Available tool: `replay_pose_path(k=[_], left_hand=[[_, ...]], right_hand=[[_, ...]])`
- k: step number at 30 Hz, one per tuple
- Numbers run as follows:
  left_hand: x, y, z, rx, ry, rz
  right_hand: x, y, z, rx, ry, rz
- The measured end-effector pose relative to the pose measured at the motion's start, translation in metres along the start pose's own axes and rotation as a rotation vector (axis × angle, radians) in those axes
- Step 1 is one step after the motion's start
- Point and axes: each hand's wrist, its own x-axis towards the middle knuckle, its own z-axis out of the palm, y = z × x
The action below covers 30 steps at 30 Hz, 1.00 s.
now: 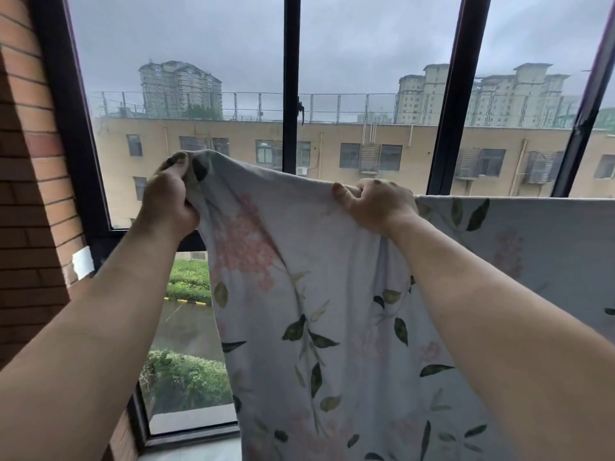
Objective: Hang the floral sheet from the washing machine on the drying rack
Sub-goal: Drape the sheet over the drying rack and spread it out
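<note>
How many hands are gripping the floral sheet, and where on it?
2. The left hand grips the floral sheet at its upper left end; the right hand grips the top edge further right, beside the draped part.

No text, label, brand, number or sign can be read anywhere: not on the floral sheet (332,294), not on the buildings (332,151) behind the window.

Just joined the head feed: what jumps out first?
The floral sheet fills the centre and right, its right part hanging from a straight top edge. The left hand grips a bunched corner at left, the right hand grips the top edge mid-frame. Behind, a dark-framed window shows apartment blocks.
</note>
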Motion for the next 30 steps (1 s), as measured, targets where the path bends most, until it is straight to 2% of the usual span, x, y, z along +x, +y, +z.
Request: replay_pose_path(k=[5,11,18,25,30], left_hand=[[0.026,0.018,-0.037,0.133,0.243,0.063],[0.035,0.033,-0.065,0.168,0.507,0.072],[0.027,0.048,-0.083,0.203,0.499,0.097],[0.025,0.047,-0.084,0.260,0.489,0.125],[0.028,0.047,-0.092,0.287,0.521,0.187]], right_hand=[[0.006,-0.002,0.005,0.000,0.002,0.057],[0.006,-0.009,0.006,-0.004,0.029,0.112],[0.009,-0.013,0.011,-0.042,0.048,0.132],[0.008,-0.034,0.020,-0.062,0.072,-0.003],[0.004,-0.031,0.027,-0.100,0.135,-0.005]])
